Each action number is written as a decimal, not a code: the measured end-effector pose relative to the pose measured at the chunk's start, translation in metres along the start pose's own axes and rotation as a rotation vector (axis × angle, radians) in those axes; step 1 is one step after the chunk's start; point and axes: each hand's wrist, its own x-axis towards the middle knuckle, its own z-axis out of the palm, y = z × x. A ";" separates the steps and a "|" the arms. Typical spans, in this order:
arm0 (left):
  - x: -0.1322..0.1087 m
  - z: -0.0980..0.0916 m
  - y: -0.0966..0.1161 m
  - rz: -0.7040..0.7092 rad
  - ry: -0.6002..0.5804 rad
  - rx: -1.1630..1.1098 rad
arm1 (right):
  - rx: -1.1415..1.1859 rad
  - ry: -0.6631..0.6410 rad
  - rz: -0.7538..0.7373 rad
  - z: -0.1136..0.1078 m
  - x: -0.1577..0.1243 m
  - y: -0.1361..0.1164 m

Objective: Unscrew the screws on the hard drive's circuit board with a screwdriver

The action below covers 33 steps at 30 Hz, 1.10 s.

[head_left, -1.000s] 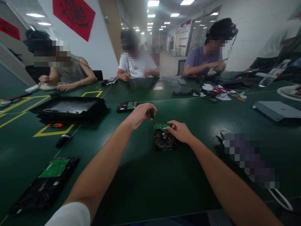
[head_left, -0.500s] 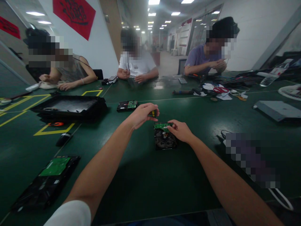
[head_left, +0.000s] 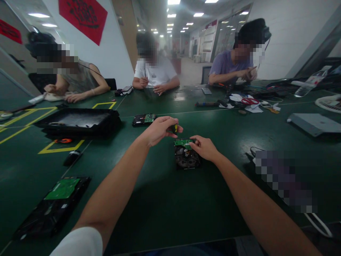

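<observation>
A black hard drive lies in front of me, with a green circuit board across its far end. My left hand is closed round a small black and yellow tool, held above the board's far left side. The tool's lower end is too small to make out. With bent fingers, my right hand grips the right edge of the circuit board and drive.
A second drive lies beyond my left hand, and another is at the near left. Black trays stand at the left. A grey box and a blurred object are on the right. Three people sit opposite.
The black and yellow tool has shifted and tilted slightly in my left hand, whose fingers have moved a little. My right hand and the drive stay in place.
</observation>
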 end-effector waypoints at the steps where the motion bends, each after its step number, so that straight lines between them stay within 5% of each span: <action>1: 0.000 0.000 0.000 0.003 -0.020 -0.013 | 0.002 -0.001 0.003 0.000 0.000 0.000; 25: 0.005 -0.008 0.000 0.086 0.094 0.144 | 0.034 -0.003 -0.005 0.001 -0.001 0.002; 33: 0.002 -0.001 0.001 0.082 0.034 0.071 | 0.032 0.002 0.000 0.002 0.000 0.003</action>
